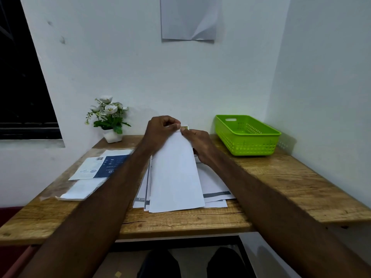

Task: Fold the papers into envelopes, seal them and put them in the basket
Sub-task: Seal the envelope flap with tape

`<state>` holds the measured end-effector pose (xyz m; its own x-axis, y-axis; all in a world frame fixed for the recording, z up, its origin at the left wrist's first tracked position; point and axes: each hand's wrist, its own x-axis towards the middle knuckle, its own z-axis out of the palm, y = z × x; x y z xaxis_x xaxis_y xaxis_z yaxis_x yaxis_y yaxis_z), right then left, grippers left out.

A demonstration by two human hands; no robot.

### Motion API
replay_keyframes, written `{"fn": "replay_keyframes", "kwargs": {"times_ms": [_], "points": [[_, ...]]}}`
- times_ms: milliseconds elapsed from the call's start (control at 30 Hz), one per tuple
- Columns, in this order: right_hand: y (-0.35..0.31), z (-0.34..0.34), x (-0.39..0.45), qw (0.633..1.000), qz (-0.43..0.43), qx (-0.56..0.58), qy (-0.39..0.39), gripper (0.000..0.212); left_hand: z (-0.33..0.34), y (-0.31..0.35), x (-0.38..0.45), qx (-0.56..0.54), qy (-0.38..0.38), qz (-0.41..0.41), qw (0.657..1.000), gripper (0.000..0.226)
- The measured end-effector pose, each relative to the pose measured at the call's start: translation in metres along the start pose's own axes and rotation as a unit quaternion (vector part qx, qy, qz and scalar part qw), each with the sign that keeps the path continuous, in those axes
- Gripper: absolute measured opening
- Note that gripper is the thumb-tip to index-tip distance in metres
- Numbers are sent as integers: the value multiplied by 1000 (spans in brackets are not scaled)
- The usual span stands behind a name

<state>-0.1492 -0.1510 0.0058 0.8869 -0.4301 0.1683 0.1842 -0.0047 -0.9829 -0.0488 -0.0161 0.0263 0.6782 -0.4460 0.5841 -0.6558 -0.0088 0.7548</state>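
Observation:
A long white folded paper (174, 177) lies lengthwise on a pile of white envelopes with grey strips (215, 194) in the middle of the wooden table (281, 177). At the paper's far end, my left hand (160, 130) and my right hand (197, 144) meet, both pinching its edge with fingertips. A small pale tab (185, 127) shows between the fingers there. The green plastic basket (246, 135) stands at the back right of the table and looks empty.
A small white pot of artificial white flowers (109, 119) stands at the back left. A blue and white printed packet (102, 166) and a clear wrapper of white sheets (80, 189) lie on the table's left side. Walls close in behind and at right.

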Motion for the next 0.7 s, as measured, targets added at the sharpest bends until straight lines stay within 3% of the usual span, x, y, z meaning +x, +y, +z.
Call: {"fn": "replay_keyframes", "kwargs": {"times_ms": [100,200,300,400,500,700], "points": [[1,1,3,1000,0,7,27,30,-3,1,0,2,14,-1,1000,10],[-2,4,2,998,7,33,47,22,-8,6,3,-9,41,-27,999,37],[-7,5,0,996,3,51,70,43,-14,7,3,-14,69,-145,987,57],[-9,1,0,995,-11,48,82,50,-14,6,-4,-146,3,-246,958,42],[-13,-3,-1,996,-10,29,85,46,-10,6,-7,-186,5,-229,955,24],[-18,-2,1,995,-19,31,98,37,-5,11,-12,-217,3,-226,950,20]]}}
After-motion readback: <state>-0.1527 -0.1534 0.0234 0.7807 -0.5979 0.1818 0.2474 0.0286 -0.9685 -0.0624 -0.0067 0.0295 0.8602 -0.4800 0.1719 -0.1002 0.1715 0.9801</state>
